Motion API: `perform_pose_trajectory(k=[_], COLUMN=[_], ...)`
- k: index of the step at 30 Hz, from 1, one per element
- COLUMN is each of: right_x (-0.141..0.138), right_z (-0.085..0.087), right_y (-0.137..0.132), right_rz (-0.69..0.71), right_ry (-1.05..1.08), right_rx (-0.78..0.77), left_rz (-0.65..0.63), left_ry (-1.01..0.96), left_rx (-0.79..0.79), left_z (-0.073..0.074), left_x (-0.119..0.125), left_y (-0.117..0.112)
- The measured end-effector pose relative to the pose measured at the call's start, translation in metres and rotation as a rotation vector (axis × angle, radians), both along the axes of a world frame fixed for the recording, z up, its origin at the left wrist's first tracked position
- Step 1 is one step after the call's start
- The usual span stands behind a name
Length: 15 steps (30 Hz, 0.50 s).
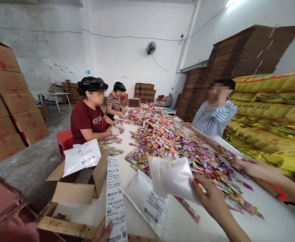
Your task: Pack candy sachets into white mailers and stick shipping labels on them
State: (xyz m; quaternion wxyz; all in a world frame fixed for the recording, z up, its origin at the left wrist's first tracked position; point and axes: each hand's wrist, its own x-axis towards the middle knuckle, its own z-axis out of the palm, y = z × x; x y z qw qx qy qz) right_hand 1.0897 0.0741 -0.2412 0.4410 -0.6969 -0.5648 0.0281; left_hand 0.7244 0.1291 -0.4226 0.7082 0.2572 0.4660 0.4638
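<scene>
In the head view, the right hand (210,200) is holding a white mailer bag (171,178) up above the bench (275,225), its grip clamped on the bag's edge, just beside the heap of small colourful packets (167,137). The left hand (102,232) is touching the lower end of a label strip (114,195); I cannot tell if its grip is closing. I judge the bagging step is in hand; the next move is calling for an opened bag mouth and packets from the heap.

1. The mailer bag (171,178) is plain white.
2. The label strip (114,198) is white with black barcodes.
3. The sachets (167,137) are pink, green and yellow.
4. The sacks (270,111) are yellow with red-green print.
</scene>
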Motion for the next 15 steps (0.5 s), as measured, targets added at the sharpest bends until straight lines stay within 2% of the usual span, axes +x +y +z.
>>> perform_pose_trajectory(k=[2,4,11,13,15], right_x=[0.006,0.011,-0.005,-0.01,-0.011], right_z=[0.008,0.009,0.013,0.013,0.007], right_y=[-0.004,-0.004,0.019,0.027,0.029], right_rz=[-0.038,-0.069,-0.008,-0.013,-0.07], right_ry=[-0.073,-0.093,-0.264,-0.242,-0.161], right_rx=[-0.017,-0.018,-0.065,-0.124,-0.174], left_rz=[0.025,0.033,0.015,-0.026,-0.051], left_ry=[-0.058,-0.103,-0.089,-0.08,-0.074], left_rx=[0.004,-0.011,0.009,0.016,0.041], left_z=[0.002,0.008,0.044,0.05,0.053], left_x=[0.002,0.004,0.001,-0.003,-0.007], left_y=[-0.002,-0.006,-0.024,-0.026,-0.028])
